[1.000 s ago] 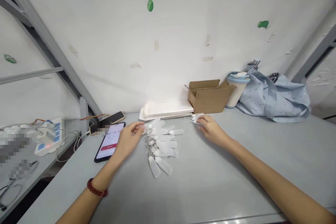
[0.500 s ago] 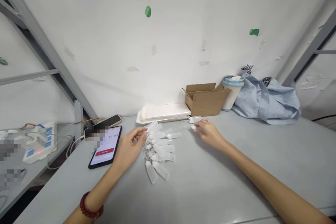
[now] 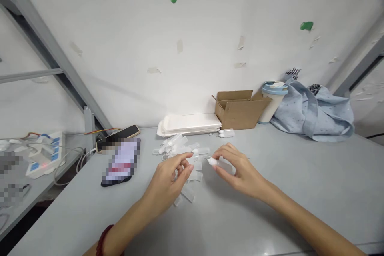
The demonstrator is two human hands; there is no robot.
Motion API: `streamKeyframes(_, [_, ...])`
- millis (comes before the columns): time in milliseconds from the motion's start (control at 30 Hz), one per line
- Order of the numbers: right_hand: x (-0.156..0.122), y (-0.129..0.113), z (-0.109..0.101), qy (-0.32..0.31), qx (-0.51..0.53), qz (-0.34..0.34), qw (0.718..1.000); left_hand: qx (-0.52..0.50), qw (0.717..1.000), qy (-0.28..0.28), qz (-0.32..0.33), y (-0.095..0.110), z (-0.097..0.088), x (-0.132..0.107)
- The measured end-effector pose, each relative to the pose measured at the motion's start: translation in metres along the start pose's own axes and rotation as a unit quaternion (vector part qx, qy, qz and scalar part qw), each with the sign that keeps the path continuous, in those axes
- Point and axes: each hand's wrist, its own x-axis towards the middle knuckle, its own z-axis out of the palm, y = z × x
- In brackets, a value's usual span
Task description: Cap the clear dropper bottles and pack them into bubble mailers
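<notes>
My right hand grips a small translucent white bottle between thumb and fingers. Its white neck points left, and a thin pale loop sticks out from it. Just left of that loop is my left hand, its thumb and index fingertips apart and nothing visible between them. Beneath and behind the left hand lies a loose pile of similar bottles with thin loops; the hand hides part of it. One more bottle lies apart, before the cardboard box.
White flat boxes or sheets are stacked against the wall, beside an open cardboard box. A lidded cup and a blue cloth bag stand right. Two phones, one blurred, and a power strip lie left.
My right hand has brought a bottle nearer, away from the cardboard box. My left hand has moved right and nearer, from the pile's far left edge to over its middle. The view has shifted slightly.
</notes>
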Motion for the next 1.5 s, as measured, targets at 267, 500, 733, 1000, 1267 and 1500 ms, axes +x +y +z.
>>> streamKeyframes(267, [-0.003, -0.005, 0.006, -0.003, 0.03, -0.05, 0.998, 0.009, 0.999, -0.02, 0.046, 0.003, 0.0, -0.003])
streamKeyframes(500, [-0.005, -0.008, 0.007, -0.015, 0.069, -0.047, 0.996, -0.119, 0.991, -0.038, -0.055, 0.009, 0.0, -0.003])
streamKeyframes(733, [-0.005, -0.014, 0.004, -0.043, 0.13, 0.009, 0.991, -0.215, 0.967, -0.039, -0.127, 0.012, -0.002, -0.004])
streamKeyframes(1000, [-0.006, -0.02, 0.004, -0.078, 0.21, 0.08, 0.971, -0.321, 0.926, -0.092, -0.178, 0.008, 0.003, -0.005])
streamKeyframes(1267, [-0.005, -0.02, 0.004, -0.071, 0.232, 0.095, 0.965, -0.35, 0.918, -0.098, -0.161, 0.011, 0.001, -0.003])
streamKeyframes(1500, [-0.005, -0.023, 0.003, -0.058, 0.225, 0.094, 0.968, -0.376, 0.904, -0.098, -0.177, 0.012, 0.001, -0.004])
